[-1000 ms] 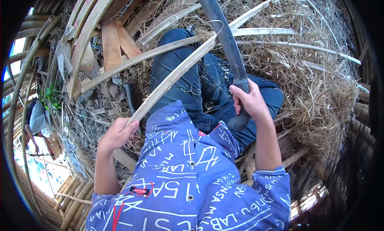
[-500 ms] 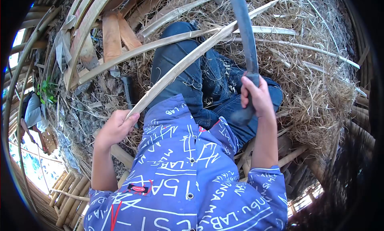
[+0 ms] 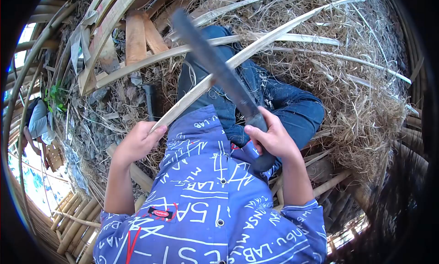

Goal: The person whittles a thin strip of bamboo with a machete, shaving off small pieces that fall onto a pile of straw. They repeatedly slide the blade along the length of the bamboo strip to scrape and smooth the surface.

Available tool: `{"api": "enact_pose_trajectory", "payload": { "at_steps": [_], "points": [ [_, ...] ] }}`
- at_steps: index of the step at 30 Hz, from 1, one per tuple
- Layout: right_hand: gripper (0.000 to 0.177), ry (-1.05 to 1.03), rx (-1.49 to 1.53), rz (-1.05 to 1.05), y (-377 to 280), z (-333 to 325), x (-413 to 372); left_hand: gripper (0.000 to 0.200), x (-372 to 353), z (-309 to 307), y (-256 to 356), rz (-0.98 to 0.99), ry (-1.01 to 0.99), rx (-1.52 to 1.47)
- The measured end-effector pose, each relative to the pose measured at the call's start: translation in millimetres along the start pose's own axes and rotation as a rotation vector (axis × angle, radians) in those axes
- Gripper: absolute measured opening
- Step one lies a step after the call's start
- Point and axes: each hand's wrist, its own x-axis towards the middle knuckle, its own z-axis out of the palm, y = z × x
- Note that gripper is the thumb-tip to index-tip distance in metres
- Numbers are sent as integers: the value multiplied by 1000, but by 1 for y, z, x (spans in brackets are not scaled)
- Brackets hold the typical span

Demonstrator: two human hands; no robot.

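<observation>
My left hand (image 3: 139, 144) is closed round the near end of a long pale bamboo strip (image 3: 270, 37), which slants up and right across my lap. In my right hand (image 3: 273, 135) is the dark handle of a machete (image 3: 224, 74). Its long blade points up and left and crosses over the strip above my thigh. The handle's rounded butt sticks out below my fist. My legs in dark jeans (image 3: 203, 79) are folded under the strip, with thin shavings lying on them.
Curly shavings (image 3: 356, 113) pile up on the right and ahead. More strips (image 3: 151, 63) lie across the ground. Wood pieces (image 3: 136, 37) and a dark tool-like object (image 3: 149, 101) sit to the left. At the far left, part of another person (image 3: 37, 120) shows beside bamboo poles.
My right hand has moved left and down, and the machete has swung from nearly upright to tilting left over the strip. My left hand keeps its grip on the strip.
</observation>
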Motion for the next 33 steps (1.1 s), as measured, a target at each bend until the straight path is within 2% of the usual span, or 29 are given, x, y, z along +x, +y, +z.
{"api": "enact_pose_trajectory", "payload": {
  "at_steps": [1, 3, 5, 8, 10, 11, 13, 15, 19, 23, 26, 33],
  "points": [
    [26, -50, -8, 15, -4, -3, -4, 33, 1, 0, -2, 2, -7, 2],
    [24, 83, 45, -2, -8, -19, -2, 33, -1, 0, -10, 74, 34, 22],
    [17, 246, 145, -77, -7, -37, 6, 33, -4, 2, -5, 46, 49, 44],
    [20, 497, 200, -137, 5, -54, 24, 35, -2, 0, -1, 100, -13, -18],
    [26, 446, 55, -126, 11, -45, 28, 36, -3, -6, 8, -156, -176, -156],
    [28, 393, 5, -100, 14, -36, 27, 36, -2, -8, 11, -154, -181, -152],
    [31, 156, -60, -36, 16, -26, 25, 36, 0, -14, 14, -266, -143, -130],
    [31, 173, -63, -65, 1, -32, 21, 37, -1, -17, 17, -237, -167, -143],
    [25, 486, 82, -127, -6, -65, 40, 38, -9, -15, 19, -200, -156, -157],
    [23, 439, 67, -102, -6, -58, 28, 37, -9, -18, 15, -251, -118, -80],
    [26, 402, 73, -39, -7, -71, 24, 36, -11, -17, 13, -229, -106, -56],
    [26, 347, 170, -25, 3, -53, 26, 35, -9, -16, 16, -182, -72, -25]
  ]
}}
